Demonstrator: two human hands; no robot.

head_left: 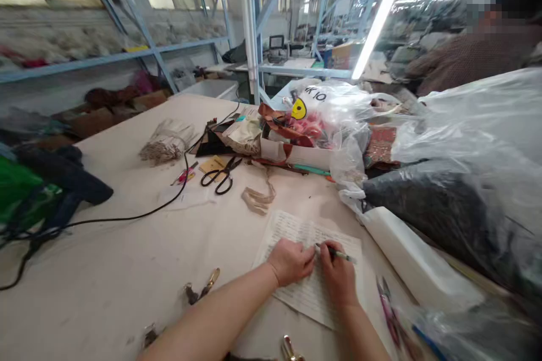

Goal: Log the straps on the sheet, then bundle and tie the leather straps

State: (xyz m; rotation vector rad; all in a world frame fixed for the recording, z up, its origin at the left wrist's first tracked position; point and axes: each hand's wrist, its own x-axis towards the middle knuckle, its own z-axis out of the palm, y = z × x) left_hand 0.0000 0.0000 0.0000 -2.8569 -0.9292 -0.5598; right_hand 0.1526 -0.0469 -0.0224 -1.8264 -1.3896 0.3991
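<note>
Under the left hand (292, 262), its grip loosely curled, on what if anything I cannot tell, lies a text-covered paper sheet (311, 290), probably light, limp and easily creased, best pressed flat near an edge. Pinched in the right hand's (340, 277) grip is a pen (346, 257), likely light and stiff, best held near its tip.

paper (312, 293) is a whitish sheet filled with rows of tiny writing, way too blurry to read, lying flat and kinda askew on the table (127, 259). pen (346, 256) is slim, held low over it in the right hand (340, 276), tip pointing left
</note>
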